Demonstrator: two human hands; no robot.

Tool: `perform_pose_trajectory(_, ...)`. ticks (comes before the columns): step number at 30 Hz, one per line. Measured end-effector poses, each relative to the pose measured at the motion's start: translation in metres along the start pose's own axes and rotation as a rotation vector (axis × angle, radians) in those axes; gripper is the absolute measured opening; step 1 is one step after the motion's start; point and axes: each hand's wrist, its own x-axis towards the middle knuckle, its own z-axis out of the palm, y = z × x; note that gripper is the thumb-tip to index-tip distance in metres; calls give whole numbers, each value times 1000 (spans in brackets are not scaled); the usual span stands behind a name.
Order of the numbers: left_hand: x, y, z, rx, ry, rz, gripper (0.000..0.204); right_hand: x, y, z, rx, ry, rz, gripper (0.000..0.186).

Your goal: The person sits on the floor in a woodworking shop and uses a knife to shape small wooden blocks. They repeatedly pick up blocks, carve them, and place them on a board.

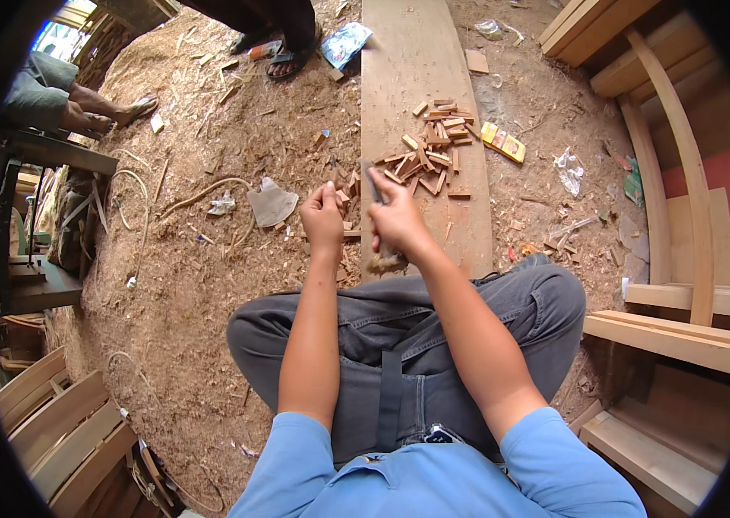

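My left hand (322, 217) is closed in a pinch just left of the wooden board (428, 60). What its fingertips hold is too small to make out; small wood scraps lie close by. My right hand (399, 223) is wrapped round a hand tool (389, 260) over the board's left edge. The tool has a narrow grey end beyond the fingers and a tan, rough lower end; the grip hides its middle. Ahead of my right hand, a loose heap of small cut wood pieces (439, 148) lies on the board.
Shavings cover the ground. A yellow packet (503, 142) lies right of the board, and a pale scrap (273, 202) to the left. Wooden frames (680, 173) stand at the right, curved slats (63, 432) at the lower left. Other people's feet (136, 110) show at the far left and top.
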Motion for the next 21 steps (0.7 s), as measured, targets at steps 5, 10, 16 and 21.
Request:
perform_pose_trajectory(5, 5, -7, -4, -32, 36, -29, 26, -21, -8, 24, -125, -171, -19, 68)
perform_pose_trajectory(10, 8, -10, -5, -28, 25, -53, 25, -20, -7, 17, -134, -184, 25, 68)
perform_pose_trajectory(16, -8, -8, -1, 135, -221, -10, 25, 1, -9, -3, -23, 142, -76, 67)
perform_pose_trajectory(21, -11, -7, 8, 45, -166, -72, 26, 8, -16, -22, 60, 228, -47, 72)
